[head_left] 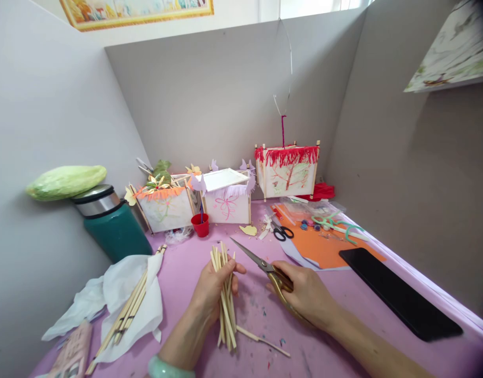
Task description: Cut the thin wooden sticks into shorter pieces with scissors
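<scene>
Scissors with gold-coloured handles and long steel blades sit in the right hand, its grip closed through the loops while the blades point up and to the left, seemingly shut or nearly so, just beside the sticks. The left hand has its grip wrapped around a bundle of thin, pale wooden sticks, held roughly upright over the pink surface, a green bangle on the wrist.

To cut such sticks well, I would judge it best to hold the bundle firm and low, keep the fingers clear of the blades, and feed one or two sticks deep into the jaws of the scissors rather than the whole bunch, since the tips have little force.

The sticks are slim, straight and light tan, uneven in length, fanning out a little above and below the fist. One loose stick lies on the surface just beneath them.

More sticks rest on white tissue paper at the left, near a teal flask with a steel lid. Three small paper lanterns stand at the back, the red-fringed one on the right, with a small red cup, black-handled scissors, orange paper and a black phone lying about.
</scene>
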A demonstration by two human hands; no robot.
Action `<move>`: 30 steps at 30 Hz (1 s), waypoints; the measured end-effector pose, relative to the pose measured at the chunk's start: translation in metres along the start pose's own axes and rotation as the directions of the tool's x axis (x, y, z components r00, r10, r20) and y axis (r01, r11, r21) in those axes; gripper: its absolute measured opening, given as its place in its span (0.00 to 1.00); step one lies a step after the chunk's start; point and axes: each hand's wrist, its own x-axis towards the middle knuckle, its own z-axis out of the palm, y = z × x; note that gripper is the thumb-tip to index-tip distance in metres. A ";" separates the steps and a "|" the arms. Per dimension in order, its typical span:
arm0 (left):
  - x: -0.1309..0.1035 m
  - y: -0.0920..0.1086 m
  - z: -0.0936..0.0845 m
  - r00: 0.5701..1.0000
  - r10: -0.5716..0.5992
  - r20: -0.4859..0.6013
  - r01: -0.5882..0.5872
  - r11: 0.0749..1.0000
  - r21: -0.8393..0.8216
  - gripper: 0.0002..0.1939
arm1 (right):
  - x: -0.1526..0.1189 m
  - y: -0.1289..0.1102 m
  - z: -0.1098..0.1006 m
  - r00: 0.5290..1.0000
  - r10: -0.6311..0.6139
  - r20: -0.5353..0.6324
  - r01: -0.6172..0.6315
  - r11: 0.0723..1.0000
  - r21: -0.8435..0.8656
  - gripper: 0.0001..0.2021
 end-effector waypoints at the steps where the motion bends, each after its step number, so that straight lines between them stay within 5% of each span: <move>1: 0.000 0.001 -0.001 1.000 0.012 -0.012 -0.012 1.000 -0.019 0.16 | 0.000 -0.001 0.000 1.000 -0.005 -0.005 0.005 1.000 0.009 0.08; 12: 0.000 0.006 -0.001 1.000 0.005 -0.006 -0.006 0.990 -0.143 0.19 | 0.001 0.002 -0.011 0.994 -0.099 -0.042 0.093 0.988 -0.125 0.23; 30: 0.002 0.002 -0.005 0.999 0.025 -0.039 -0.031 0.983 -0.182 0.16 | 0.001 0.004 -0.002 0.979 -0.171 -0.115 0.124 0.934 -0.336 0.17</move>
